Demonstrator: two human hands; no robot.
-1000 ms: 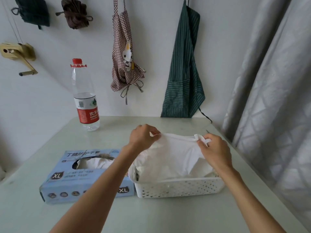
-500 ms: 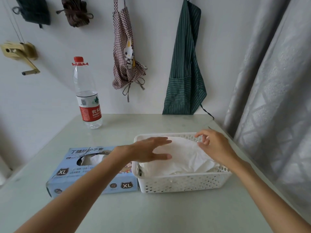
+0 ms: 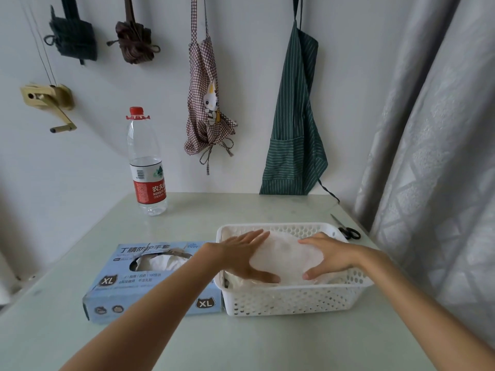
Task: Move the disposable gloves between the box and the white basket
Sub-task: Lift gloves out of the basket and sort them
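A pile of white disposable gloves fills the white perforated basket on the pale table. My left hand lies flat on the pile's left side, fingers straight. My right hand presses on the pile's right side, thumb spread toward the front. To the left of the basket, touching it, lies the light blue glove box marked XL. White gloves show through its torn top opening.
A water bottle with a red cap stands at the back left of the table. Black-handled scissors lie behind the basket at the right. Aprons hang on the wall; a grey curtain borders the right.
Both hands lowered the held glove into the basket, let it go, and now press flat on the pile.
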